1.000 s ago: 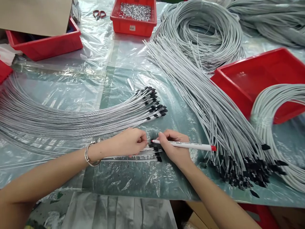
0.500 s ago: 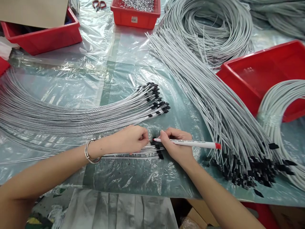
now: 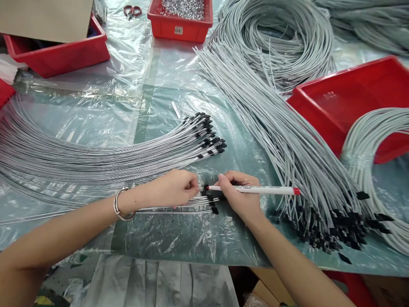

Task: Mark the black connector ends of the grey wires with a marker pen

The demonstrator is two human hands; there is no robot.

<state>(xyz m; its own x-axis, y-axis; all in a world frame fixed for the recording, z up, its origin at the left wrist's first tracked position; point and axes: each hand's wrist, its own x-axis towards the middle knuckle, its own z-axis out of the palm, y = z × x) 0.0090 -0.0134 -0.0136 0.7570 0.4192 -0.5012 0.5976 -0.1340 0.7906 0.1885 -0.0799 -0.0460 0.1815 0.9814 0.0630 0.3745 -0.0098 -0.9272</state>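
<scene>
My left hand (image 3: 179,188) is closed in a pinch on a thin grey cable, just behind the small black connector (image 3: 205,187) at its end. A white marker pen (image 3: 271,190) with a red end lies nearly level in my right hand (image 3: 240,194), its red tip at that connector; I cannot tell whether they touch. Below, several more cables end in black connectors (image 3: 214,210), lying on the plastic sheet. Farther back, a fanned bundle of grey cables (image 3: 128,160) curves in from the left, its black ends piled near the middle.
To the right lies a thick bundle of grey cables (image 3: 287,140) with black ends, beside an empty-looking red tray (image 3: 348,98). Behind it are a large cable coil (image 3: 306,51) and a red bin (image 3: 179,32) of shiny small parts. Red-handled snips (image 3: 132,10) lie at the back.
My right hand and the marker have shifted slightly right, and the marker sits closer to level. My left hand keeps its pinch in about the same place.
</scene>
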